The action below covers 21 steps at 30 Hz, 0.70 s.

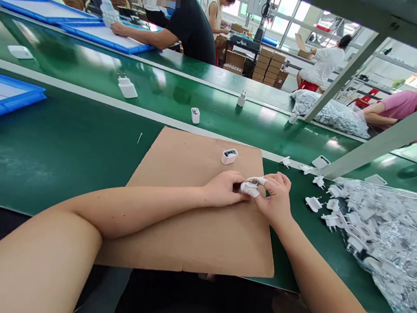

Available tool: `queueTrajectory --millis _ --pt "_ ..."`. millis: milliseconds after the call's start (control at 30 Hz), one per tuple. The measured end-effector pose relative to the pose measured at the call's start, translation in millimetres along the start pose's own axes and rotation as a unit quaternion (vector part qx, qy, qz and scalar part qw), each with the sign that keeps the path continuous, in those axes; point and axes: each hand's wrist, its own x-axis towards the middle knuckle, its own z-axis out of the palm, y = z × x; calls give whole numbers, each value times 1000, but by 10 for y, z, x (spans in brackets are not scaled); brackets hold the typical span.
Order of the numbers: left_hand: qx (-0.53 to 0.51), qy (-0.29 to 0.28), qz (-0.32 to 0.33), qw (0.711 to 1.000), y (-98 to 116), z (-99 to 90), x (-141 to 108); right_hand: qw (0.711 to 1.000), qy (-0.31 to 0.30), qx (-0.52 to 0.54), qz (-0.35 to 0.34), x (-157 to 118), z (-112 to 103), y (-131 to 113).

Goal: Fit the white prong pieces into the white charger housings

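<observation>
Two hands: both are gripping one white plug piece (pixel 249 187), the left hand (pixel 223 187) pinching it from the left and the right hand (pixel 276 195) grasping it from the right.
Fingers: they are bending around the piece on both sides; white coverings seem to be wrapping some right fingertips, though they are blending with the piece.
Plug piece: it is sitting directly between the fingertips, over the right part of the cardboard sheet (pixel 185 243), with small metal parts showing on its upper side.
Long axis: the fingers are hiding too much of the piece to tell which way it is running.
White housing on the cardboard: this one (pixel 229 156) is standing just beyond the hands and left of the grip, its open end facing up and its oval opening running roughly left to right; the left hand is lying nearer, without touching.
Clear bag: this bag (pixel 406 298) of white plug heads is lying to the right, nearer the right hand; some loose plug heads (pixel 313 203) are resting between them on the green tabletop (pixel 64 162).
Writing: no brand, label or lettering is showing legibly on the plug piece, housing, cardboard or bag.
</observation>
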Motion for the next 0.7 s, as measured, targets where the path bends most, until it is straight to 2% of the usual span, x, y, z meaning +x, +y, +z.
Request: queueTrajectory --millis 200,400,567,700 --pt "-15 7 -15 1000 -25 16 -4 999 21 -20 39 -43 37 -59" --pt "-27 10 -25 999 -70 39 -16 981 14 125 146 -53 76 -76" --pt "-12 14 1 1000 -74 53 -32 987 25 86 133 -70 116 -108" --pt "12 -4 57 998 -73 44 -43 981 -31 124 144 -10 97 43"
